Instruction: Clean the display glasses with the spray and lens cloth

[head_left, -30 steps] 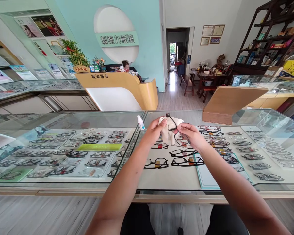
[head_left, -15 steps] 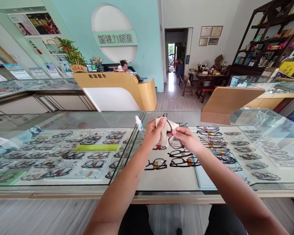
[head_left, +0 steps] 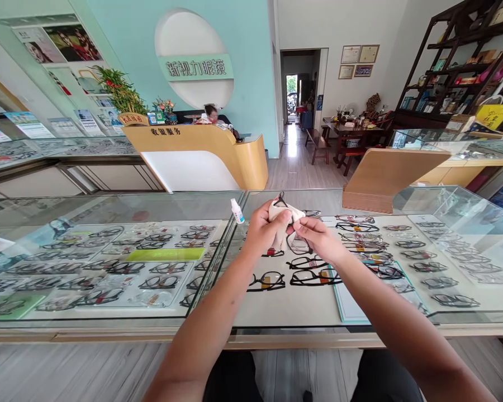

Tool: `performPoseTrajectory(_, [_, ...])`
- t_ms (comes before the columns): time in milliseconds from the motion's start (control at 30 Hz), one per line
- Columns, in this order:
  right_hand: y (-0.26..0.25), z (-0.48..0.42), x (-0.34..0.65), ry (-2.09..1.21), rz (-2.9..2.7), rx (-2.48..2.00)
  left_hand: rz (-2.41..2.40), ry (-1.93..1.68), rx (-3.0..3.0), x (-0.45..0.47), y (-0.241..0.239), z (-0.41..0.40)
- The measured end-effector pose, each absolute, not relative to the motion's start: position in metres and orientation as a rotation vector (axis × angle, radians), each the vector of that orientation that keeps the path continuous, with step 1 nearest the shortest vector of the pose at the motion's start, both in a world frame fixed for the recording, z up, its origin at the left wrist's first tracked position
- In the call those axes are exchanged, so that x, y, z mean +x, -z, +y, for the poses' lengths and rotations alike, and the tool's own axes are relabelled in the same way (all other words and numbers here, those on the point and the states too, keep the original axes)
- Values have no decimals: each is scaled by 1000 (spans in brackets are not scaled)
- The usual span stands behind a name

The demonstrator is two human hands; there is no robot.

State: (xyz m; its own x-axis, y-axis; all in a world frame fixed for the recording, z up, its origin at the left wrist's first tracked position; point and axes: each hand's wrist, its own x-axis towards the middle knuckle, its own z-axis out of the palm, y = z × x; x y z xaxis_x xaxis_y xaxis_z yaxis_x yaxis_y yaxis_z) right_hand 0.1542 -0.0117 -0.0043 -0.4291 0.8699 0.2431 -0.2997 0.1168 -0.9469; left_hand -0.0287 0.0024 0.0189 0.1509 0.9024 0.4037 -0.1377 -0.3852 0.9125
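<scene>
Over the glass counter, my left hand [head_left: 269, 224] is closed on a beige cleaning cloth [head_left: 280, 241], its thumb pressing the fabric against a pair of dark-framed eyeglasses [head_left: 299, 245]. My right hand [head_left: 314, 231] pinches the same eyeglasses near the middle of the frame. One lens hangs below the fingers, while the other is wrapped in the cloth. A dark end of the frame pokes out above the fabric. To the left of my hands, a small white bottle [head_left: 237, 211] stands on the counter top.
Rows of eyeglasses [head_left: 316, 277] lie inside the glass display counter [head_left: 276, 319]. A brown cardboard-like stand [head_left: 392, 176] rises on the counter at the right. Beyond it, a person [head_left: 212, 114] sits behind a wooden reception desk [head_left: 251, 162].
My left thumb has moved down and to the right over the cloth, which is now bunched closer around the lens. The eyeglasses have turned slightly. The bottle stays where it was.
</scene>
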Motion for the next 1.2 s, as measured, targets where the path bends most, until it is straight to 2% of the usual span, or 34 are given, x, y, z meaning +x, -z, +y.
performPoseTrajectory(167, [4,-13,153,-1504,-1437,-630,928,-1555,1391,-30,-8,11])
performPoseTrajectory(433, [-3,-3,163,-1361,-1292,-588,825,-1633,962,-32,-6,30])
performPoseTrajectory(667, [-15,-5,167,-1364,-1131,-648,824,-1666,886,-37,-2,41])
performPoseTrajectory(1067, [-17,-1,176,-1357,-1179,-611,831,-1407,1391,-34,-8,19])
performPoseTrajectory(1200, [-27,-1,182,-1318,-1273,-620,947,-1593,1748,-37,-18,11])
